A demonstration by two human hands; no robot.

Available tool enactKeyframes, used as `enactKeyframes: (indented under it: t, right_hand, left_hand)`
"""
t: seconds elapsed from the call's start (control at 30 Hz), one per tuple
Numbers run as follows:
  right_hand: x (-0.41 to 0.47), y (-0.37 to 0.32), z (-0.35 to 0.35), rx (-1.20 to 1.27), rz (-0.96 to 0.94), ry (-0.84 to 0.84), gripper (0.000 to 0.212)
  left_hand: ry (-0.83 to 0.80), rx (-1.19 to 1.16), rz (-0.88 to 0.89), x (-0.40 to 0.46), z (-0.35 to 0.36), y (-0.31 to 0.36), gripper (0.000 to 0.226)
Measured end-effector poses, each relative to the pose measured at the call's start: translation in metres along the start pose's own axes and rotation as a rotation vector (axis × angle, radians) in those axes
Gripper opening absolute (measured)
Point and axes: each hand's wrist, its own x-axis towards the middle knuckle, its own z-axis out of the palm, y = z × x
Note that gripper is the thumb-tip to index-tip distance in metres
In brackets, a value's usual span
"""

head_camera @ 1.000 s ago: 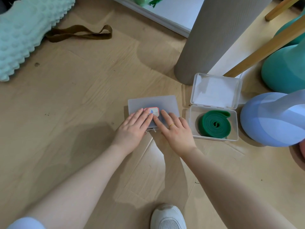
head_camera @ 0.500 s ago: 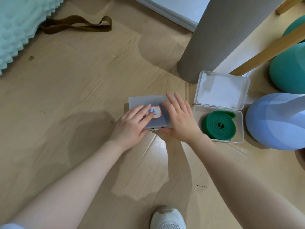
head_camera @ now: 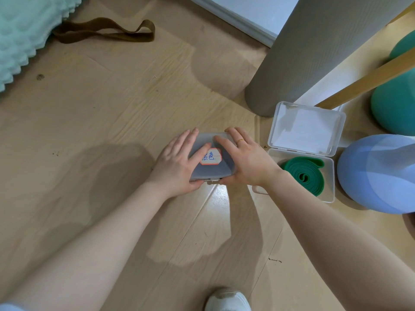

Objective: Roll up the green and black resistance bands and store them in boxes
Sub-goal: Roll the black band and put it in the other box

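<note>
Your left hand [head_camera: 177, 162] and right hand [head_camera: 244, 162] clamp the shut labelled box [head_camera: 212, 159] on the floor [head_camera: 112, 108]. Just right lies the open box [head_camera: 329, 176] holding the coiled green band [head_camera: 303, 173], nearest your right hand; its lid [head_camera: 306, 127] hinges far.

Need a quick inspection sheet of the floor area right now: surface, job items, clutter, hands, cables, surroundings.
Surface: wooden floor, bare where visible, a few small specks.
Job's things: closed box with a labelled lid, contents hidden; open box to its right holds the rolled green band, lid up.
Clutter: brown strap lying loose at far left.
Hands: left hand and right hand both grip the closed box, thumbs at its front latch.
Cables: nothing seen.
Surroundings: grey roll, blue ball, teal ball, wooden bar, mint bumpy mat, white shoe.
</note>
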Motion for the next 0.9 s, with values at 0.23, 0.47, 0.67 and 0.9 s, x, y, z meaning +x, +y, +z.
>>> enactKeyframes:
  t: [0.23, 0.47, 0.67, 0.9]
  right_hand:
    - [-0.004, 0.003, 0.01, -0.021, -0.006, -0.012, 0.096]
    - [-0.011, -0.007, 0.005, -0.127, 0.001, -0.029, 0.091]
    - [-0.026, -0.011, 0.032, -0.248, -0.006, 0.108, 0.07]
    - [-0.034, -0.009, 0.059, -0.308, -0.071, 0.385, 0.049]
  left_hand:
    - [-0.021, 0.049, 0.045, 0.002, -0.005, 0.0, 0.076]
    - [-0.011, 0.09, 0.061, 0.0, 0.004, 0.004, 0.077]
    - [0.043, 0.137, 0.061, -0.007, 0.018, 0.008, 0.071]
    - [0.063, 0.152, 0.13, -0.008, 0.022, 0.006, 0.084]
